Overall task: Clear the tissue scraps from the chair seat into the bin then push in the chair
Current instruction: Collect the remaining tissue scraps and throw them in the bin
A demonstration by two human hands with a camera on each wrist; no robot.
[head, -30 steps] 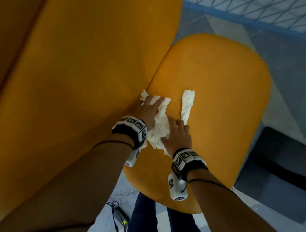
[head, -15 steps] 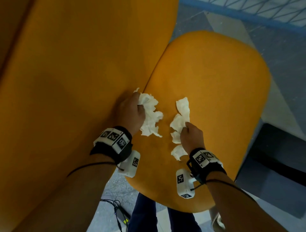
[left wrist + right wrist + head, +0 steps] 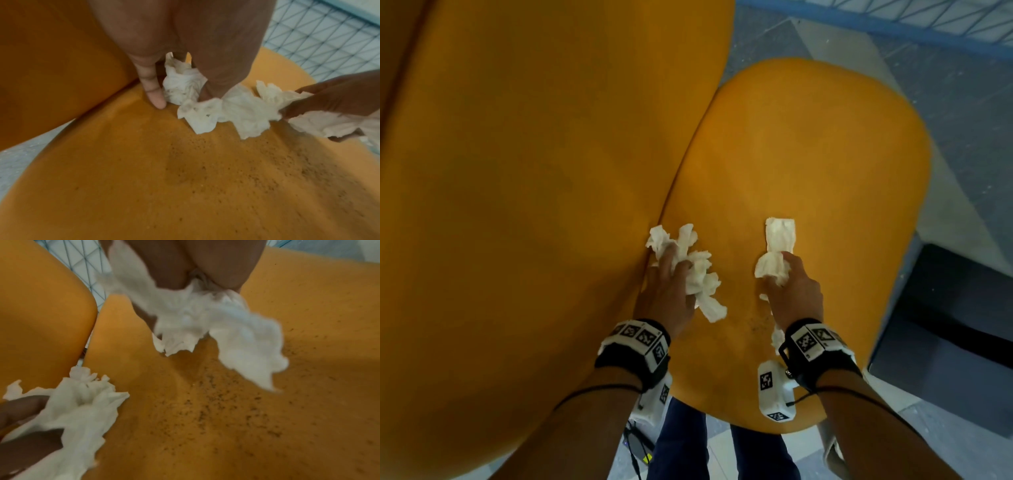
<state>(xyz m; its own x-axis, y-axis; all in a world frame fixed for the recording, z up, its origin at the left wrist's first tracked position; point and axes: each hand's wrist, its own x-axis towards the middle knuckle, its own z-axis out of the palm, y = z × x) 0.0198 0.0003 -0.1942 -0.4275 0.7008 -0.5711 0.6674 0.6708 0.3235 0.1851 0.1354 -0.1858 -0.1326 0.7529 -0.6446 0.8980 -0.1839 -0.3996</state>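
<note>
Tissue scraps (image 3: pixel 779 246) — long axis toward seat's far edge — in right hand (image 3: pixel 794 294).

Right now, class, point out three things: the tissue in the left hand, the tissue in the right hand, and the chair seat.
left tissue (image 3: pixel 697 270), head view, crumpled middle.
right tissue (image 3: pixel 779 233), head view, flat upper strip.
chair seat (image 3: pixel 808 154), head view, bare orange cushion.

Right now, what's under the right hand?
Under the right hand a tissue strip is pinched, its far end lying on the seat. A small scrap pokes out by the wrist. Anything else beneath the palm is covered.
</note>
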